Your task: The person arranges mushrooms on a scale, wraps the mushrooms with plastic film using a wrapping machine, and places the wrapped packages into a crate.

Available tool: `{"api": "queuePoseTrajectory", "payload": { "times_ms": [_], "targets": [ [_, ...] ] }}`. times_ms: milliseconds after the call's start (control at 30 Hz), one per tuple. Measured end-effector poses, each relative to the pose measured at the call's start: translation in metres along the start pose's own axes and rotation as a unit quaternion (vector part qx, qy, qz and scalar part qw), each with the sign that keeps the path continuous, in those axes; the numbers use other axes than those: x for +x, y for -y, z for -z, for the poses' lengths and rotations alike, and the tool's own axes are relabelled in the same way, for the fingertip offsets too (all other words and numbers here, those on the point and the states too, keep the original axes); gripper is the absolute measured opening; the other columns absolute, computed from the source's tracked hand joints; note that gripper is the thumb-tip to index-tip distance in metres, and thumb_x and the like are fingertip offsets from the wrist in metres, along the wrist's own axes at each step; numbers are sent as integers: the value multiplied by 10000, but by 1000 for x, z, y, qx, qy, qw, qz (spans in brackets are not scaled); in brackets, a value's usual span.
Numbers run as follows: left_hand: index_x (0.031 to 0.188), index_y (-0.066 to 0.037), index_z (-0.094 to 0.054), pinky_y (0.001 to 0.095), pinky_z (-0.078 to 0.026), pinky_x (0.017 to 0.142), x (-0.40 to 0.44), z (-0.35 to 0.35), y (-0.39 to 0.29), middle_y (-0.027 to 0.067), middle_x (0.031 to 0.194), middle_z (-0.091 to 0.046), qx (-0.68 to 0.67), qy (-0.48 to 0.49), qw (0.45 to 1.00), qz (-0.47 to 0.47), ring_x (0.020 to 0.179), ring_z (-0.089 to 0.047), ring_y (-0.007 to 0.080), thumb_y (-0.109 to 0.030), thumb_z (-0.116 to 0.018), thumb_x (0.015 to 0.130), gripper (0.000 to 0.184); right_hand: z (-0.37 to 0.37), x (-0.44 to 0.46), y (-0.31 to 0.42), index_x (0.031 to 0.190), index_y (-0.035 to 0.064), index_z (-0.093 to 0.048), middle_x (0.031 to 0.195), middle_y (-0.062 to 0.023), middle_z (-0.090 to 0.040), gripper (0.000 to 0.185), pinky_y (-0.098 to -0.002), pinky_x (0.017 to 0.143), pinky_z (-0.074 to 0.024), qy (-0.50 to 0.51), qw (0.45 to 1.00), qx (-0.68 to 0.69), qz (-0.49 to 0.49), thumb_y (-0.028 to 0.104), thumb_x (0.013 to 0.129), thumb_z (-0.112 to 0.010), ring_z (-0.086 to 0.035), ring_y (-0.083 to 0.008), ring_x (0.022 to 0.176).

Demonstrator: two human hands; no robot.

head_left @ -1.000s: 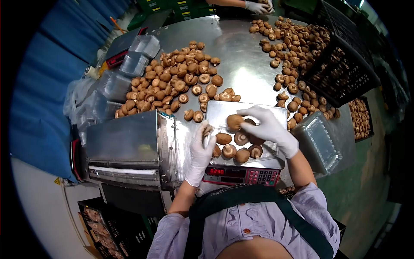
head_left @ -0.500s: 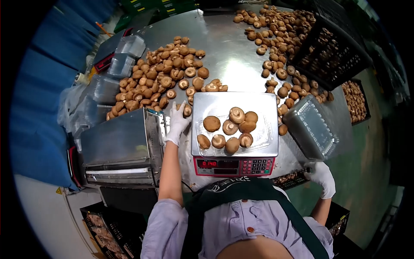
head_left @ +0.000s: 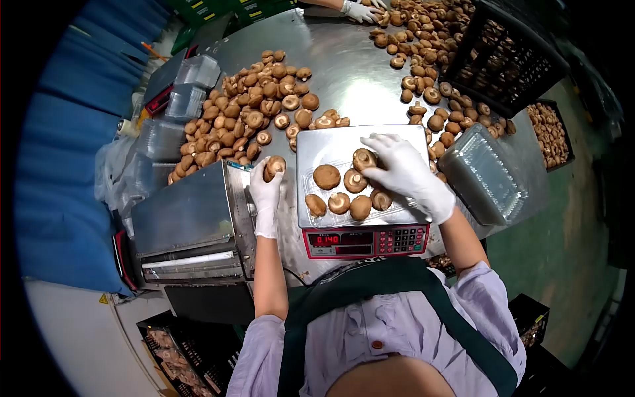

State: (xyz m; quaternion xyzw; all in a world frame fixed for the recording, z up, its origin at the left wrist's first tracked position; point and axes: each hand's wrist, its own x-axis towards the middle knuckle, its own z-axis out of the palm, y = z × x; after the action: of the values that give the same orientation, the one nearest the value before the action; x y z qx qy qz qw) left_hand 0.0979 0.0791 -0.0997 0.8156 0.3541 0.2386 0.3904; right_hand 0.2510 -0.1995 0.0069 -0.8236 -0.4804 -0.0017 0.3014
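White gloves cover both hands I follow from afar. Left of the scale (head_left: 397, 239), the left hand (head_left: 266, 195) pinches a single mushroom (head_left: 273, 168) between thumb and fingers, probably to steady its rounded cap. On the scale, the clear tray (head_left: 308, 186) lies flat beneath loose mushrooms (head_left: 360, 207), its rim likely limiting rolling. The right hand (head_left: 409, 177) arches over them, fingers partly spread; I cannot tell whether it grips one. The pile (head_left: 254, 120), beyond and left of the scale, seems placed for easy left-hand reach.
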Motion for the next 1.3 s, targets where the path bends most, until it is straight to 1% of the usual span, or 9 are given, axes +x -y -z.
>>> {"api": "queuePoseTrajectory", "payload": {
  "times_ms": [100,167,300,367,433,567,700,900,1300],
  "targets": [
    [1135,-58,-612,326,-445,944,-13,17,-37,119,1152,-579,-64,20,997,-23,1068,-572,244,-124,-727,730,426,-26,15,3,1170,43,-577,1105,-159,-609,500,-384,868,-476,143,990,-21,-10,298,755,-687,-574,-320,1009],
    [1130,-61,-616,333,-445,946,-30,25,-79,123,1168,-571,-65,21,994,-81,1085,-562,249,-135,-731,737,416,-20,18,5,1117,36,-607,1044,-143,-632,404,-372,847,-486,130,991,36,-24,241,774,-669,-581,-302,973],
    [1073,-84,-641,370,-441,957,-65,16,-122,144,1221,-536,-34,-5,965,-261,1131,-524,302,-49,-727,701,383,-8,3,-5,1040,32,-629,1009,-120,-652,324,-346,803,-502,-102,985,139,13,54,720,-672,-589,-283,914],
    [1109,-131,-649,401,-438,919,-79,5,-122,153,1232,-530,40,-42,929,-367,1090,-536,321,44,-651,636,505,-1,-12,-4,1035,39,-630,1023,-118,-651,364,-349,805,-503,-235,970,56,17,12,679,-703,-590,-283,925],
    [1096,-124,-657,407,-451,901,-90,-5,-123,158,1207,-552,131,-9,891,-434,1068,-548,335,70,-622,640,496,-1,-35,-11,1001,34,-628,990,-105,-648,364,-350,803,-505,-272,958,-67,60,-49,655,-709,-596,-283,937],
    [1220,-118,-583,407,-397,980,-94,-12,-122,179,1267,-519,148,149,892,-401,1152,-496,355,50,-608,674,571,-20,-83,-16,953,9,-643,933,-111,-655,285,-340,783,-512,-183,978,29,95,-46,679,-699,-622,-279,923],
    [1344,-64,-462,373,-346,1052,-84,12,-137,184,1402,-384,-2,228,933,-277,1227,-453,333,24,-593,713,651,-8,-93,4,948,13,-655,898,-116,-661,221,-319,761,-520,-210,970,121,-32,-38,733,-670,-644,-258,868],
    [1303,-81,-519,355,-368,1041,-56,34,-105,137,1340,-479,-53,6,987,-154,1251,-449,269,6,-578,811,503,10,-93,-10,1009,43,-656,930,-123,-638,259,-305,758,-503,-260,952,117,-115,10,753,-684,-631,-239,857],
    [1271,-28,-527,340,-359,1035,-49,-2,11,197,1288,-499,47,36,998,-6,1198,-481,320,-82,-601,824,456,12,-75,15,1051,69,-655,986,-104,-649,372,-346,818,-486,-137,987,73,-51,145,703,-764,-598,-267,945]
  ]
}}
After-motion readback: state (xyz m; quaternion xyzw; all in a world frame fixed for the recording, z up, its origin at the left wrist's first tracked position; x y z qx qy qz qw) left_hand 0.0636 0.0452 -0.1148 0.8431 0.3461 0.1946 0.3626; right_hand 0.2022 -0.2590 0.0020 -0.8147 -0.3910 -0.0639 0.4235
